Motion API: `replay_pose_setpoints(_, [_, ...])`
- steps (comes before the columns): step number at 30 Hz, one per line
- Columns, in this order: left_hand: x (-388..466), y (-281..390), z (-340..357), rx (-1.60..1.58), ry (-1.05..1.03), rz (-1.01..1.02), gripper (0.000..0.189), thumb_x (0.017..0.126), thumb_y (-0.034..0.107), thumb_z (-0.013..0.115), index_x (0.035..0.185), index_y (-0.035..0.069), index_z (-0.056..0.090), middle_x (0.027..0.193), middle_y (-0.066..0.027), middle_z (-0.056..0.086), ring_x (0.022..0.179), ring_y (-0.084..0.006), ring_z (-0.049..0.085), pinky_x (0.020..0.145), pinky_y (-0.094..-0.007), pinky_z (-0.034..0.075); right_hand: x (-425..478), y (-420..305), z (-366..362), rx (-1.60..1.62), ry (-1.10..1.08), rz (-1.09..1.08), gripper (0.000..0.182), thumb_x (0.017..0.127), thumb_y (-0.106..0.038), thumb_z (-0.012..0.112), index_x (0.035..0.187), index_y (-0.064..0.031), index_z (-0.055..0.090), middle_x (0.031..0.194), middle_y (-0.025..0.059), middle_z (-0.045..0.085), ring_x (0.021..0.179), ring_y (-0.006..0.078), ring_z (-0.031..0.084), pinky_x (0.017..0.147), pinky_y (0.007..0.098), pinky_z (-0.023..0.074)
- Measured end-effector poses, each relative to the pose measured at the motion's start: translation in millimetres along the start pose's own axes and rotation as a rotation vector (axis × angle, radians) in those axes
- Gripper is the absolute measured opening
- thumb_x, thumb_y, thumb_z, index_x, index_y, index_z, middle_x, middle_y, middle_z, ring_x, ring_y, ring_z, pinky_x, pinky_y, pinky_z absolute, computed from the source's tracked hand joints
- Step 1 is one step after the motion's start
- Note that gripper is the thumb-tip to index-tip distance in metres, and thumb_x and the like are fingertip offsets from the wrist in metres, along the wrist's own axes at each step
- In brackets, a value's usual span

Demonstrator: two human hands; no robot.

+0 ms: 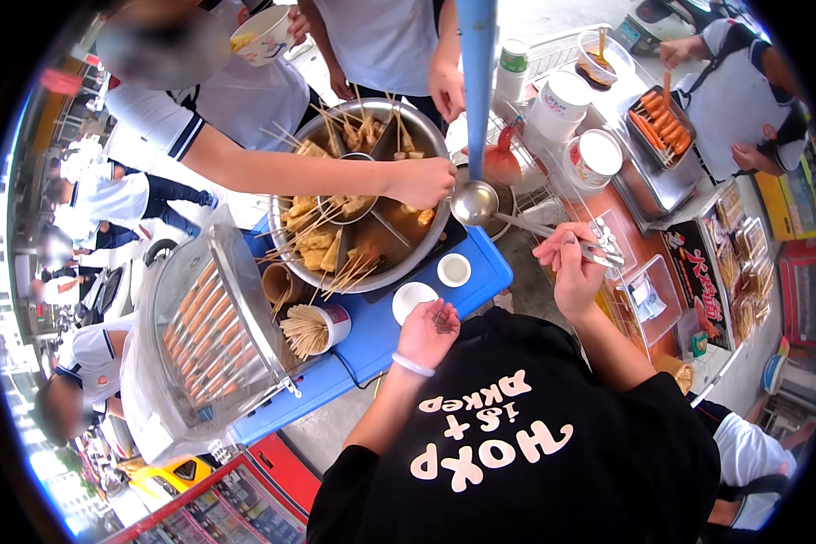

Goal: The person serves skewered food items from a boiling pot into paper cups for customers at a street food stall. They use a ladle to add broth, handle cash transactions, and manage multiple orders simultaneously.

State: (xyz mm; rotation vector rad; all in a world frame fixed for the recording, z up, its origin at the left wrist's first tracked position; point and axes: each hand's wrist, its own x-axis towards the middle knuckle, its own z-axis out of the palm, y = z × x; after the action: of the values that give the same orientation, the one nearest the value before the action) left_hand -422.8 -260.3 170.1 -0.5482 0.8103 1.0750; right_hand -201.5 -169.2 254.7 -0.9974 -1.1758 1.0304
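My left hand (432, 332), with a pale bangle at its wrist, is half curled and palm up near a white bowl (413, 301) on the blue table (493, 267); small dark things, perhaps coins, lie in its fingers. My right hand (574, 262) grips the handle of a metal ladle (475, 202), along with what looks like a second metal utensil. The ladle's bowl hangs just right of a big round steel pot (442, 136), divided into sections with skewered food in broth. Another person's hand (425, 183) reaches over the pot's right rim. A small white cup (454, 270) stands below the pot.
A blue pole (477, 81) rises beyond the ladle. At left stand a tub of wooden skewers (338, 325) and a covered case of sausages (207, 326). Paper tubs (595, 159), a sausage tray (661, 128) and a clear plastic bin (653, 299) are at right. Several people stand around.
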Motion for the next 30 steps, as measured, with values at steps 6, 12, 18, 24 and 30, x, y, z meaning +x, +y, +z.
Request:
replay_pose_setpoints(6, [-7,7,-15,-0.094,-0.017,-0.01,0.013,0.086,0.01,0.054,0.092,-0.001,0.054,0.091,-0.0114,0.055,0.083,-0.0216,0.054,0.076,-0.0299,0.049,-24,8,26,0.127,-0.158,0.153,0.018,0.098,-0.014,0.042,0.093,-0.0004,0.053,0.074,0.0089,0.065,0.059,0.007,0.054,0.054,0.0189,0.0421])
replay_pose_setpoints(12, [-15,13,-22,-0.084,-0.032,-0.026,0.013,0.086,0.01,0.055,0.092,-0.002,0.054,0.095,-0.0135,0.054,0.087,-0.0233,0.054,0.078,-0.031,0.049,-36,36,70,0.193,-0.203,0.21,0.016,0.097,-0.007,0.045,0.099,0.0032,0.057,0.082,0.0098,0.065,0.072,0.01,0.062,0.064,0.022,0.0506])
replay_pose_setpoints(18, [-17,18,-29,-0.073,-0.071,-0.099,0.014,0.087,0.008,0.053,0.092,-0.004,0.056,0.1,-0.0145,0.054,0.093,-0.0251,0.053,0.083,-0.0329,0.048,-34,98,98,0.038,-0.386,-0.032,0.018,0.088,0.001,0.056,0.105,-0.0023,0.06,0.084,0.0049,0.059,0.076,0.0086,0.057,0.067,0.0245,0.0476])
replay_pose_setpoints(24, [-10,22,-19,0.011,-0.138,-0.183,0.013,0.088,0.007,0.05,0.096,-0.002,0.056,0.099,-0.0134,0.056,0.093,-0.024,0.054,0.082,-0.0327,0.048,-29,92,59,-0.384,-0.58,0.013,0.061,0.077,0.001,0.062,0.133,-0.0115,0.041,0.108,0.0142,0.062,0.093,0.0298,0.058,0.084,0.0378,0.0479])
replay_pose_setpoints(30, [-7,15,-11,0.02,-0.19,-0.24,0.013,0.09,0.007,0.049,0.098,-0.001,0.055,0.101,-0.0135,0.055,0.095,-0.0238,0.055,0.084,-0.0318,0.049,25,125,-88,0.26,0.574,0.325,0.025,0.081,0.0,0.047,0.105,-0.0049,0.051,0.09,0.0097,0.06,0.077,0.0188,0.058,0.069,0.0312,0.0513])
